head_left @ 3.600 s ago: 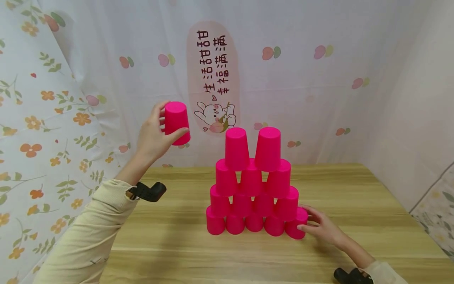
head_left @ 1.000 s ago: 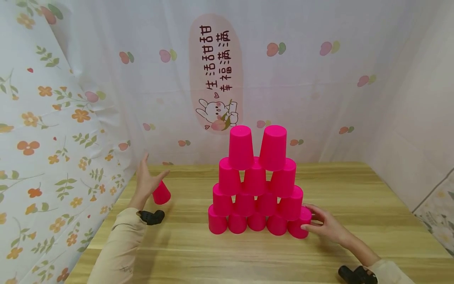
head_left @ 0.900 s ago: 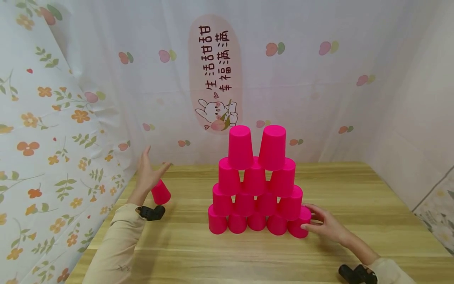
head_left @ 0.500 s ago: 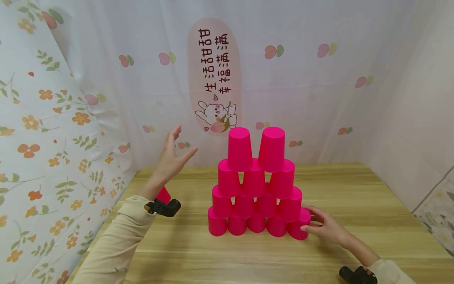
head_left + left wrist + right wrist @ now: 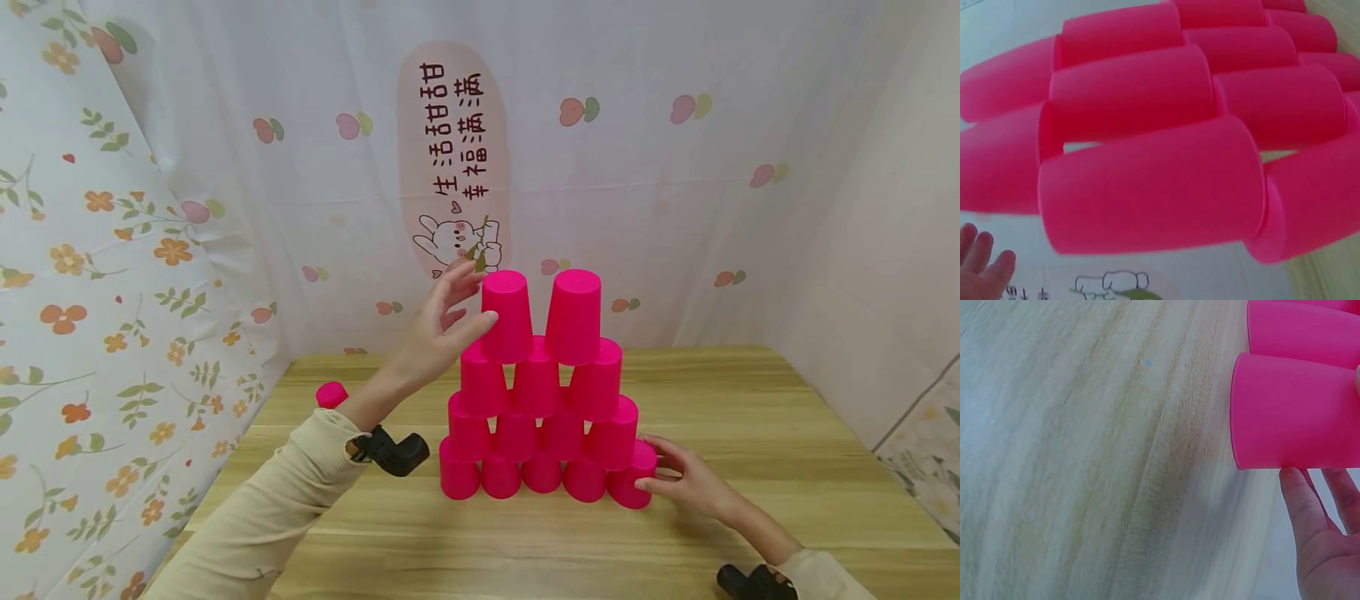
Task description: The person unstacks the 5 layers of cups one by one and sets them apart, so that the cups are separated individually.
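Note:
Bright pink cups stand upside down in a four-row stack (image 5: 517, 437), with two at the top. My left hand (image 5: 431, 337) is beside the top-left cup (image 5: 507, 321), thumb and fingers spread around its left side. In the left wrist view, the visible fingertips (image 5: 985, 250) lie apart from the nearest cups. At the bottom right, my right hand (image 5: 693, 483) holds the end cup (image 5: 632, 483) between thumb and fingers. The right wrist view shows fingers (image 5: 1304, 500) against that cup's side; the thumb is mostly cut off.
A single pink cup (image 5: 332, 394) stands on the wooden table (image 5: 525, 550) to the left, partly hidden by my left forearm. Behind the table hangs a patterned white curtain (image 5: 630, 183). Each wrist carries a black camera mount (image 5: 393, 452).
My left hand set a pink cup on the table at left, released it, then rose and moved right to the top-left cup. The right hand stayed on its cup.

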The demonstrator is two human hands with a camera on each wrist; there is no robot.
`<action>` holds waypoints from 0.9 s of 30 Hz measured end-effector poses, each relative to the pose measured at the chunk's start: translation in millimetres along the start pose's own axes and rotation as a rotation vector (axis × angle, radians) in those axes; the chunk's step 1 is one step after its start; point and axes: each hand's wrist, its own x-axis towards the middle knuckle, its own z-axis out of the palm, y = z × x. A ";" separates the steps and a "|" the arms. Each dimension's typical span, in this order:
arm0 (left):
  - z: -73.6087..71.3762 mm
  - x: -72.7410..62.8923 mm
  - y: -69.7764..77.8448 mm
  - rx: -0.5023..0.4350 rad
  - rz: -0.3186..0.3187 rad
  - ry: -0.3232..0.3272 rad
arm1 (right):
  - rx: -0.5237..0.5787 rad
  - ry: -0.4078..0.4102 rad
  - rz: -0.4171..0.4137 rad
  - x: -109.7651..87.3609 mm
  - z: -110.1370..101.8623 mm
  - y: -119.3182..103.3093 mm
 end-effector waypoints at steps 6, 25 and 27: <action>15.4 6.0 -19.3 0.013 -0.051 -0.001 | 0.010 0.006 -0.018 -0.1 1.3 1.3; -6.2 7.2 -22.4 0.002 0.103 0.181 | 0.016 -0.005 -0.056 -0.8 -0.8 2.7; -16.7 5.9 -22.8 0.033 0.104 0.214 | 0.020 -0.009 -0.050 -0.7 -1.0 2.2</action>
